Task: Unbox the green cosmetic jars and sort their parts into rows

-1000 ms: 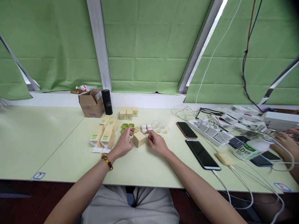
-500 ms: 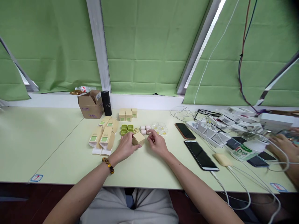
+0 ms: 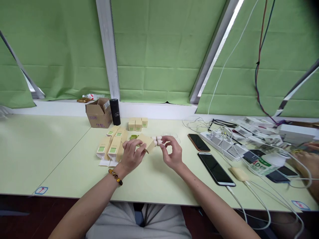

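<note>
My left hand (image 3: 132, 154) grips a small cream cardboard box (image 3: 149, 143) by its left side, tilted and raised off the table. To its right, my right hand (image 3: 173, 154) is apart from the box, thumb and forefinger curved with a small gap between their tips. Nothing shows in that hand. Behind the box, a green tray (image 3: 134, 136) is mostly covered, and small pale pink pieces (image 3: 159, 138) sit beside my right fingertips. Partly unfolded cream cartons with green labels (image 3: 116, 144) lie left of my left hand.
Small closed boxes (image 3: 138, 124) stand at the back, near a black bottle (image 3: 115, 112) and an open brown carton (image 3: 99, 114). Rightward lie phones (image 3: 216, 169), a power strip (image 3: 221, 142), tangled cables and a white bottle (image 3: 267, 162). Another person's hand (image 3: 302, 162) is at the far right.
My left hand has lifted and tipped the box, which now covers much of the green tray. My right hand has moved slightly right, away from the box, its fingers more curved.
</note>
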`<state>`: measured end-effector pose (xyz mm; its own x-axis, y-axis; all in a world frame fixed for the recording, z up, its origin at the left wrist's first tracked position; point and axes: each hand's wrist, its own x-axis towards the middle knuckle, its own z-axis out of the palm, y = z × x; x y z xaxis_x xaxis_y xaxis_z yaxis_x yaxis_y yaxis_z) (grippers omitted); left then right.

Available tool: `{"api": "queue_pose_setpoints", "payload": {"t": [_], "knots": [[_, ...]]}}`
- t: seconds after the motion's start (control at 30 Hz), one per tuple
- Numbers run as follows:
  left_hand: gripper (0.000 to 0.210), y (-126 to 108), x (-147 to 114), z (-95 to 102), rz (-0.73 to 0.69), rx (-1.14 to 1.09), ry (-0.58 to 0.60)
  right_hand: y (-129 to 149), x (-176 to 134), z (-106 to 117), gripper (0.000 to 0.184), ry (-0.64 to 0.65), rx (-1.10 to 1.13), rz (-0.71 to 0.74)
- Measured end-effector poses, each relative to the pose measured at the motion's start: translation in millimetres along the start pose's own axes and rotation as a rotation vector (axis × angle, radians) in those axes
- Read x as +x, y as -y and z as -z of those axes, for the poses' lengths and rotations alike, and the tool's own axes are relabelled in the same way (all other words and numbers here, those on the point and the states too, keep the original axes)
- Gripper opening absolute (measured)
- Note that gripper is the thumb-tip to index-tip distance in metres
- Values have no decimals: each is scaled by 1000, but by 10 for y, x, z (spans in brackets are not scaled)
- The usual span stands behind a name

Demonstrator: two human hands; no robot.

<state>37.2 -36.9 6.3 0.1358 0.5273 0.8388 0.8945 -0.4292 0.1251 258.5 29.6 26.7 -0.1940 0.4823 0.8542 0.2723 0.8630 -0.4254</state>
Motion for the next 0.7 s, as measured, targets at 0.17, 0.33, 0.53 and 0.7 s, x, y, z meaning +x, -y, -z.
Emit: {"api": "queue_pose_setpoints", "payload": {"t": [0.17, 0.33, 0.53, 0.7], "knots": [[29, 1, -49, -38, 6, 32, 11, 190, 6, -100, 57, 142, 0, 153], [28, 15, -49, -37, -20, 25, 17, 221, -131, -270, 67, 133, 36, 146], [36, 33, -51, -78, -18, -65, 94, 200, -264, -309, 65, 161, 58, 47], [41, 16, 11, -61, -136, 4, 110, 155, -287, -308, 62, 174, 64, -2]]}}
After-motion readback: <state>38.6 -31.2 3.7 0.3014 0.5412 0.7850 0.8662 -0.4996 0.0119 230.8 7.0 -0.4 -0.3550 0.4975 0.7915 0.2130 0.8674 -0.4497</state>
